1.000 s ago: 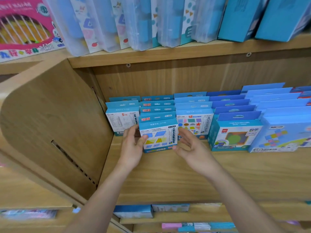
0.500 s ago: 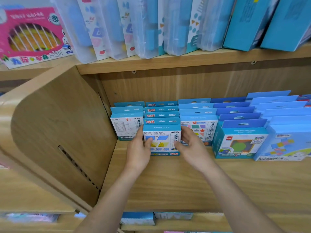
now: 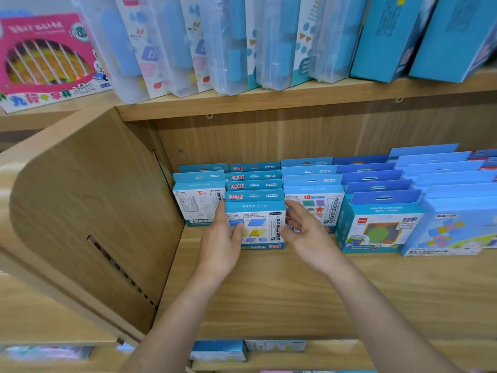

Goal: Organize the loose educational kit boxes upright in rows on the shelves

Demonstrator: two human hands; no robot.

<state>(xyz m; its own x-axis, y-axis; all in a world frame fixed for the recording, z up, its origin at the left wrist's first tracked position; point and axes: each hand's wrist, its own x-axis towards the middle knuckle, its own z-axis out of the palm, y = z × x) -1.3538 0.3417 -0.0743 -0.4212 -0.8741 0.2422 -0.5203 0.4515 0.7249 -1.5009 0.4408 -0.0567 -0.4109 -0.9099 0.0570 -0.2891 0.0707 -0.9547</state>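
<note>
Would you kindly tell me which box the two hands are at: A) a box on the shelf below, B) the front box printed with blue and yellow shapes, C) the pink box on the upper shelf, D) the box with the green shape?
B: the left hand has its thumb on the front of the shapes box, the right hand at its right edge.

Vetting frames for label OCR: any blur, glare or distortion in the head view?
Head view: print on the front box reads fairly sharp; the right hand is slightly smeared; packs on the lower-left shelf are blurred; wide-angle stretch skews the pink box at top left; light is soft, with mild sheen on the clear cases, no harsh glare.
</note>
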